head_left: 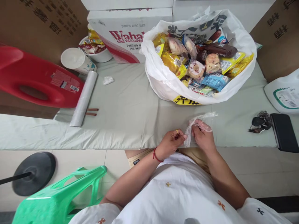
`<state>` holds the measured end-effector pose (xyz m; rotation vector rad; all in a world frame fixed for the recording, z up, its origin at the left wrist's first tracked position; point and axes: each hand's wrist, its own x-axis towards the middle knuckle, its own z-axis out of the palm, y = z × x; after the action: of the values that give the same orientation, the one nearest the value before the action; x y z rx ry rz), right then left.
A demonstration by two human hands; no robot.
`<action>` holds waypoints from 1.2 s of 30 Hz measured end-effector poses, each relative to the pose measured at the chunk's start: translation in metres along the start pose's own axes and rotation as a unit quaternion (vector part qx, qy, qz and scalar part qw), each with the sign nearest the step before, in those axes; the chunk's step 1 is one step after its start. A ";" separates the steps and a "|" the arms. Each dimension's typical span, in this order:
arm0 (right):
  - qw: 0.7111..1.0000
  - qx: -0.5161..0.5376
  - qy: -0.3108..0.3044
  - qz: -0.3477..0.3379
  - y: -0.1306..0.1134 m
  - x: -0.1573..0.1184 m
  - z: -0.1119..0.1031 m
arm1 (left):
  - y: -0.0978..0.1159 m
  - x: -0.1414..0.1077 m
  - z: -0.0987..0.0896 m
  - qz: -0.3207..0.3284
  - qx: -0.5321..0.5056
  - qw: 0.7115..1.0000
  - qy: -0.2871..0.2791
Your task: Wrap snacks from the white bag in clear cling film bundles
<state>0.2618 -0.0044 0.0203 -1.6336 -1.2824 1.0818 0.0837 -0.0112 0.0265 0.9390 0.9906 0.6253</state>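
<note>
Near the table's front edge, a thin clear plastic bag point(188, 138) hangs crumpled between my two hands. My left hand point(171, 141), with a ring and a red string bracelet, pinches its left side. The fingers of my right hand point(203, 135) are closed on its upper part, and the film lies partly over them. Beyond my hands stands a large white plastic bag point(155, 77), open at the top and full of wrapped snacks point(196, 68) in yellow, blue, brown and clear packaging.
Left on the table point(126, 109) are a plastic roll point(84, 99), brown strips point(92, 112), a crumpled clear piece point(108, 80), a paper cup point(77, 60) and a red jug point(42, 77). Keys point(260, 122), a phone point(285, 132) and a white jug point(285, 93) lie right. A green stool point(58, 196) stands below.
</note>
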 end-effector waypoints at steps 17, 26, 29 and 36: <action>0.998 -0.060 -0.009 -0.035 -0.001 -0.020 0.000 | 0.013 0.034 0.011 0.075 -0.132 0.966 0.209; 0.988 0.129 -0.074 0.042 0.003 -0.031 -0.012 | 0.004 0.027 0.022 0.106 -0.141 0.962 0.210; 0.982 0.168 -0.078 0.048 -0.007 -0.021 -0.012 | 0.002 0.020 0.025 0.122 -0.087 0.977 0.149; 0.995 0.057 0.075 -0.027 -0.020 -0.009 0.006 | -0.006 0.010 0.024 0.160 0.083 0.942 0.283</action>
<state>0.2484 -0.0090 0.0382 -1.5548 -1.1411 0.9622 0.1097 -0.0142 0.0227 1.1081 1.4294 1.1415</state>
